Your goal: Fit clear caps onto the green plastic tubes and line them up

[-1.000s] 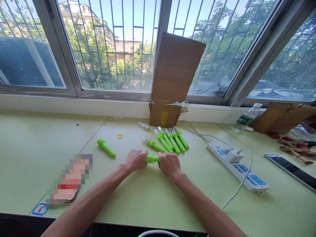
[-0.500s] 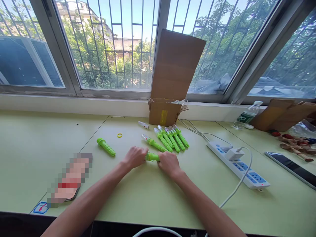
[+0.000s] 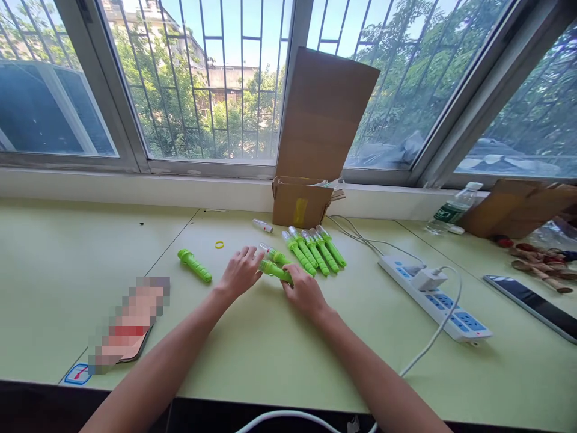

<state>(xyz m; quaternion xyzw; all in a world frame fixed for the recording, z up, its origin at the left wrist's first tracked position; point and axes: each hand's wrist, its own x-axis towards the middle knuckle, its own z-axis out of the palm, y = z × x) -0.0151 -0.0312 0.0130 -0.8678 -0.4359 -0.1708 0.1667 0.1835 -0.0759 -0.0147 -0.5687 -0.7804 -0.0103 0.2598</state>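
My right hand (image 3: 306,291) grips the lower end of a bright green ridged plastic stick (image 3: 276,272), tilted just above the table. At the stick's far left end is my left hand (image 3: 241,272), its fingers loosely spread; they hide that end, so contact is unclear. Right behind lies a similar green stick with a clear cap (image 3: 274,255). Several more capped green sticks (image 3: 315,249) lie side by side beyond my right hand. A green stick without a clear cap (image 3: 195,265) rests to the left. Behind my hands are a yellow ring (image 3: 219,245) and a loose clear cap (image 3: 262,225).
An upright-flapped cardboard box (image 3: 293,204) stands against the window sill. To the right are a power strip (image 3: 433,297) with cables, a dark phone (image 3: 532,307), a water bottle (image 3: 455,207) and wooden pieces (image 3: 541,267). A blurred-out phone (image 3: 130,328) lies left.
My left hand has loosened and lifted its fingers at the stick's left end. The held stick has tilted, its left end now farther back, and both hands have moved slightly away from me.
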